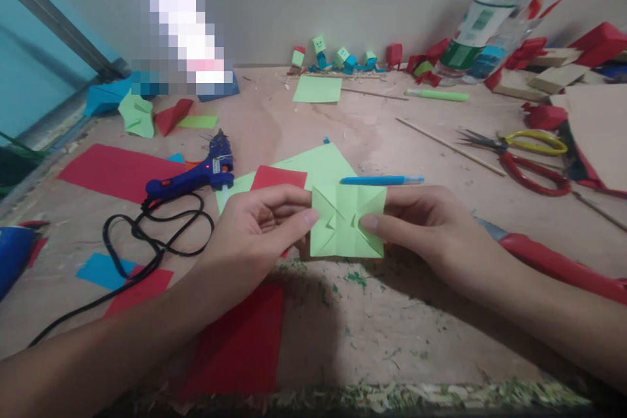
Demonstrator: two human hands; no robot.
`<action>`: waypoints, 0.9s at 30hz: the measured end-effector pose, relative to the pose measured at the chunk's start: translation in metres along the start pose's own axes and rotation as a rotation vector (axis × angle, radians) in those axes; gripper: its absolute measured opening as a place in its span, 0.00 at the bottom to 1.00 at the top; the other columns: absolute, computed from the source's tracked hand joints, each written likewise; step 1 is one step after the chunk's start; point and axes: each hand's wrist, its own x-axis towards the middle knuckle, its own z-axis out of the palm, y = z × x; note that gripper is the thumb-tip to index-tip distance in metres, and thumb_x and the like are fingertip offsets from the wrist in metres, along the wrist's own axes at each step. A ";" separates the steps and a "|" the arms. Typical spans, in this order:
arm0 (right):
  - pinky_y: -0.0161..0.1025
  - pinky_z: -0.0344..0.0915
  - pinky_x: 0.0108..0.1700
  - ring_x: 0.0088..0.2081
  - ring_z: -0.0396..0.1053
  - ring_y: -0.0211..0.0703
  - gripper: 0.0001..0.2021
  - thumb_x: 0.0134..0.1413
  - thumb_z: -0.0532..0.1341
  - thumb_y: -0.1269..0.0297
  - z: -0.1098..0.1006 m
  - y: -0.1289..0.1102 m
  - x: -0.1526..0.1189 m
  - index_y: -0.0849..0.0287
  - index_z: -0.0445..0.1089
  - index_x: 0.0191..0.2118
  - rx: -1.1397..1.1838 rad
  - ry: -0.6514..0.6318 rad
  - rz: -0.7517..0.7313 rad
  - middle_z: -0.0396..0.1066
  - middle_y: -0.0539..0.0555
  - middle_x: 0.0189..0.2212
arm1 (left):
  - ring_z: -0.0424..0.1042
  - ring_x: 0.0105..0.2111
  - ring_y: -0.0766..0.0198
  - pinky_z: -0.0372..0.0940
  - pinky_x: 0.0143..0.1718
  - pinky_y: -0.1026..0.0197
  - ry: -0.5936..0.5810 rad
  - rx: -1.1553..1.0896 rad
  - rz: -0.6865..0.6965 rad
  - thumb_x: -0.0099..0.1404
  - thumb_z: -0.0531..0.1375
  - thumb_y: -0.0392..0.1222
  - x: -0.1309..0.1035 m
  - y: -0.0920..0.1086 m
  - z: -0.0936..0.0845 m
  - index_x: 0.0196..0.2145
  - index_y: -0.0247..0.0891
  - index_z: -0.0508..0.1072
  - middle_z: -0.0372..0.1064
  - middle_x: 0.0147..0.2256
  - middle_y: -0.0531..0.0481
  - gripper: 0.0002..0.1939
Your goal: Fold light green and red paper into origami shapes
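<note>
Between both hands I hold a light-green folded paper square above the table, its creases and small flaps facing me. My left hand pinches its left edge, thumb in front and fingers behind. At the opposite edge my right hand grips it the same way. Behind the square lie a larger light-green sheet, a red paper piece and a blue pen. Beneath my left wrist a red sheet rests on the table.
A blue glue gun with a looping black cord lies left. To the right are scissors, a thin stick and a red-handled tool. Small paper figures and plastic bottles stand along the back wall.
</note>
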 end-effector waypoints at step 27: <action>0.42 0.74 0.43 0.42 0.77 0.49 0.06 0.61 0.68 0.63 -0.002 -0.002 0.004 0.53 0.84 0.40 -0.271 -0.051 -0.176 0.81 0.53 0.40 | 0.72 0.25 0.70 0.65 0.24 0.71 0.031 0.134 0.068 0.64 0.67 0.39 -0.006 0.005 0.006 0.30 0.38 0.80 0.75 0.26 0.55 0.05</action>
